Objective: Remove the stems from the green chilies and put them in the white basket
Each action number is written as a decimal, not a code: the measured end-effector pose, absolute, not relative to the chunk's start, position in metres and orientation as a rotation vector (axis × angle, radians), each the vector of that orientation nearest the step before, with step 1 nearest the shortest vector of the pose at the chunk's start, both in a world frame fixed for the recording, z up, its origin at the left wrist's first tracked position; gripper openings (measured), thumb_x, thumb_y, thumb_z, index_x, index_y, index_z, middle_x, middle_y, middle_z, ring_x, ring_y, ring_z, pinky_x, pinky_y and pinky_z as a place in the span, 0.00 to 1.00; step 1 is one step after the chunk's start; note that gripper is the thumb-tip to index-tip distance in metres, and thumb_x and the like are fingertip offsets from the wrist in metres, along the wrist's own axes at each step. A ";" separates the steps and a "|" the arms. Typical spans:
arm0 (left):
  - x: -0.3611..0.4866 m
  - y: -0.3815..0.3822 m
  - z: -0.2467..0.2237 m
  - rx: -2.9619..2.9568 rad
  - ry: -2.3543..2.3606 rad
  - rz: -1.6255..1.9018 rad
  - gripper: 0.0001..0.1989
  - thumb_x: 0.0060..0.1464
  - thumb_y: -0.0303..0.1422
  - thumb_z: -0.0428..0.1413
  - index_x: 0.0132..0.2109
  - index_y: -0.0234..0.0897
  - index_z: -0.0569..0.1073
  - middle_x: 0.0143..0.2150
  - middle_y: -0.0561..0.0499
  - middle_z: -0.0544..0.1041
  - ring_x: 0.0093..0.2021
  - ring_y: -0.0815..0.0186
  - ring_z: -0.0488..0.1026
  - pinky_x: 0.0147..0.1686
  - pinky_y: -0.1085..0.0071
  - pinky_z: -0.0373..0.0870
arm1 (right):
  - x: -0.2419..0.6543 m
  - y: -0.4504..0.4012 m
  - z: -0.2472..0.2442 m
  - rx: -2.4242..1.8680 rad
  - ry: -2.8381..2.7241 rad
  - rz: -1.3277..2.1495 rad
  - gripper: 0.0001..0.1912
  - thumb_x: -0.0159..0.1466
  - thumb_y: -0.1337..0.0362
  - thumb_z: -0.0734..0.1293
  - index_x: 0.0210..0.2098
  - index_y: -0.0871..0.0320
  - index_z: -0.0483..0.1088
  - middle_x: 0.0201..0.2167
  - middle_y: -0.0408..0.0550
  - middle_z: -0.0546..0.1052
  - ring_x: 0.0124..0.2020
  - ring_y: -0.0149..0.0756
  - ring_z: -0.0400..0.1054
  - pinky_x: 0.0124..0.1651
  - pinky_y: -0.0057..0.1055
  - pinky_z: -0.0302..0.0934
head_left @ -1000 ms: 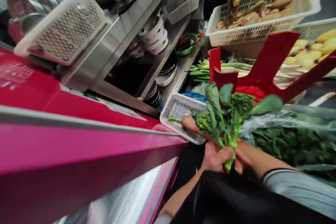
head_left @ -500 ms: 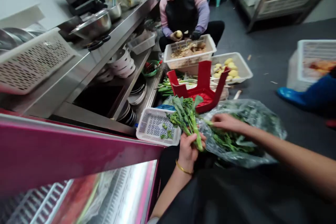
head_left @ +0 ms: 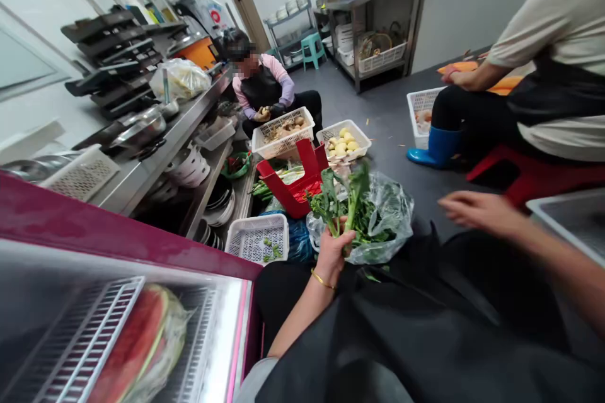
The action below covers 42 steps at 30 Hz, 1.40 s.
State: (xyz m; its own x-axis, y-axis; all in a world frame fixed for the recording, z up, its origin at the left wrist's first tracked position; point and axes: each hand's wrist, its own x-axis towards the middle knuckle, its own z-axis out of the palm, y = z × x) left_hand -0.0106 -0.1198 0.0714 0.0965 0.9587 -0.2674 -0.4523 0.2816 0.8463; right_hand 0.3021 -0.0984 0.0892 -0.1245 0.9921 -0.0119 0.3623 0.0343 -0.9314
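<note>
My left hand (head_left: 334,247) is closed round the stems of a bunch of leafy greens (head_left: 350,198), with thick pale stalks, dark leaves and small florets upright above the fist. Just behind it, a clear plastic bag (head_left: 399,208) lies spread on the floor with more greens inside. My right hand (head_left: 479,209) is out to the right, away from the bag, slightly blurred, its fingers stretched out and nothing visible in them. Left of the greens stands a white perforated basket (head_left: 258,227) with a few green scraps in it. A red upturned stool (head_left: 295,192) lies beyond.
A co-worker (head_left: 265,85) sits behind a basket of peelings (head_left: 283,132), near a basket of peeled potatoes (head_left: 345,138). Another person (head_left: 553,69) in blue boots sits at right. A steel counter (head_left: 137,170) and an open fridge (head_left: 208,327) with watermelon flank my left.
My right hand has left the bag of greens and moved right. The left hand keeps the greens, now held more upright. The view has swung right, bringing in the second person.
</note>
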 end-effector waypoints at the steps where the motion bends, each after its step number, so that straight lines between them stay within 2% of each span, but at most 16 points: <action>1: -0.007 -0.125 0.074 0.705 0.980 1.165 0.29 0.32 0.33 0.70 0.45 0.33 0.73 0.27 0.58 0.67 0.18 0.79 0.59 0.16 0.79 0.53 | 0.273 -0.092 0.090 -1.446 -1.508 1.180 0.18 0.57 0.43 0.66 0.31 0.51 0.74 0.23 0.50 0.76 0.22 0.40 0.70 0.21 0.36 0.64; 3: -0.007 -0.137 0.077 0.727 1.022 1.176 0.28 0.33 0.33 0.70 0.45 0.33 0.72 0.28 0.57 0.68 0.18 0.79 0.59 0.16 0.79 0.53 | 0.211 -0.081 0.092 -1.336 -1.502 1.413 0.20 0.55 0.45 0.68 0.31 0.56 0.72 0.24 0.49 0.76 0.22 0.35 0.69 0.23 0.32 0.64; 5: -0.012 -0.147 0.078 0.689 1.070 1.218 0.28 0.34 0.34 0.70 0.44 0.33 0.72 0.27 0.57 0.69 0.17 0.79 0.59 0.16 0.78 0.53 | 0.158 -0.078 0.091 -1.227 -1.522 1.432 0.20 0.57 0.45 0.65 0.25 0.57 0.68 0.20 0.46 0.73 0.19 0.32 0.66 0.22 0.30 0.61; 7: -0.020 -0.153 0.076 0.620 1.103 1.259 0.27 0.35 0.35 0.69 0.44 0.34 0.71 0.26 0.58 0.68 0.17 0.79 0.58 0.16 0.78 0.52 | 0.125 -0.088 0.087 -1.160 -1.624 1.185 0.20 0.61 0.47 0.62 0.23 0.56 0.65 0.18 0.45 0.70 0.20 0.31 0.64 0.24 0.29 0.60; 10: -0.033 -0.156 0.071 0.490 1.092 1.312 0.26 0.35 0.35 0.69 0.42 0.34 0.69 0.23 0.60 0.65 0.18 0.78 0.58 0.17 0.79 0.51 | 0.108 -0.119 0.079 -0.920 -1.960 0.729 0.18 0.64 0.51 0.61 0.25 0.56 0.69 0.22 0.48 0.72 0.26 0.33 0.67 0.32 0.30 0.61; 12: -0.039 -0.156 0.068 0.433 1.107 1.378 0.26 0.34 0.36 0.69 0.40 0.34 0.69 0.22 0.59 0.66 0.19 0.77 0.60 0.19 0.79 0.53 | 0.108 -0.132 0.077 -0.768 -2.147 0.695 0.17 0.64 0.52 0.62 0.26 0.56 0.71 0.25 0.50 0.74 0.28 0.33 0.67 0.34 0.29 0.61; 14: -0.043 -0.159 0.067 0.471 1.166 1.463 0.25 0.34 0.35 0.70 0.40 0.34 0.70 0.25 0.57 0.69 0.21 0.76 0.63 0.22 0.78 0.58 | 0.108 -0.129 0.078 -0.840 -2.154 0.930 0.19 0.63 0.50 0.63 0.24 0.57 0.70 0.23 0.49 0.73 0.25 0.31 0.66 0.30 0.28 0.60; 17: -0.044 -0.168 0.064 0.683 1.266 1.522 0.22 0.36 0.33 0.69 0.40 0.34 0.73 0.31 0.52 0.75 0.29 0.70 0.70 0.31 0.74 0.67 | 0.102 -0.098 0.082 -1.134 -1.812 1.442 0.23 0.59 0.43 0.64 0.22 0.57 0.67 0.17 0.45 0.70 0.18 0.30 0.63 0.22 0.28 0.58; 20: -0.046 -0.176 0.059 0.807 1.321 1.505 0.19 0.36 0.32 0.69 0.38 0.35 0.75 0.35 0.49 0.78 0.36 0.64 0.73 0.38 0.69 0.70 | 0.087 -0.076 0.082 -1.264 -1.576 1.595 0.23 0.54 0.42 0.68 0.21 0.56 0.63 0.13 0.43 0.67 0.15 0.31 0.61 0.20 0.29 0.58; 24: -0.055 -0.172 0.056 0.626 1.336 1.575 0.22 0.37 0.35 0.69 0.40 0.34 0.73 0.28 0.54 0.74 0.25 0.72 0.69 0.26 0.75 0.65 | 0.063 -0.113 0.069 -1.229 -1.516 1.432 0.21 0.57 0.44 0.66 0.24 0.56 0.65 0.17 0.45 0.71 0.19 0.33 0.65 0.24 0.31 0.63; 28: -0.073 -0.166 0.065 0.512 1.186 1.598 0.23 0.41 0.39 0.68 0.42 0.35 0.70 0.25 0.56 0.73 0.19 0.75 0.64 0.19 0.78 0.57 | 0.068 -0.156 0.057 -0.854 -1.953 1.476 0.16 0.56 0.48 0.69 0.28 0.56 0.72 0.26 0.47 0.77 0.28 0.35 0.70 0.35 0.31 0.66; 30: -0.081 -0.169 0.069 0.495 1.039 1.520 0.24 0.43 0.41 0.66 0.43 0.35 0.69 0.26 0.53 0.74 0.20 0.74 0.67 0.18 0.78 0.57 | 0.078 -0.149 0.060 -0.806 -2.071 1.658 0.19 0.52 0.49 0.72 0.34 0.58 0.74 0.27 0.46 0.77 0.27 0.34 0.70 0.32 0.30 0.65; 33: -0.083 -0.177 0.069 0.476 0.896 1.397 0.22 0.43 0.42 0.65 0.42 0.34 0.69 0.24 0.51 0.75 0.17 0.72 0.66 0.15 0.78 0.56 | 0.082 -0.114 0.075 -0.962 -1.845 1.780 0.26 0.53 0.43 0.69 0.37 0.60 0.73 0.21 0.43 0.74 0.19 0.31 0.64 0.23 0.28 0.60; 36: -0.074 -0.182 0.067 0.492 0.886 1.337 0.21 0.44 0.42 0.64 0.40 0.34 0.68 0.22 0.51 0.74 0.15 0.72 0.64 0.13 0.78 0.54 | 0.070 -0.089 0.092 -1.075 -1.735 1.557 0.25 0.58 0.42 0.63 0.25 0.59 0.70 0.15 0.44 0.68 0.17 0.30 0.61 0.22 0.27 0.55; 38: -0.067 -0.182 0.066 0.514 0.951 1.343 0.21 0.45 0.44 0.64 0.39 0.36 0.67 0.20 0.53 0.72 0.13 0.73 0.62 0.13 0.78 0.53 | 0.059 -0.093 0.096 -1.207 -1.885 1.205 0.23 0.61 0.47 0.62 0.20 0.58 0.67 0.15 0.47 0.68 0.19 0.32 0.62 0.23 0.28 0.53; 42: -0.066 -0.173 0.070 0.431 1.073 1.474 0.23 0.42 0.46 0.66 0.36 0.37 0.65 0.17 0.60 0.66 0.13 0.76 0.58 0.14 0.79 0.52 | 0.058 -0.136 0.080 -1.051 -2.376 0.558 0.12 0.60 0.62 0.61 0.25 0.59 0.71 0.24 0.53 0.74 0.25 0.34 0.65 0.27 0.29 0.53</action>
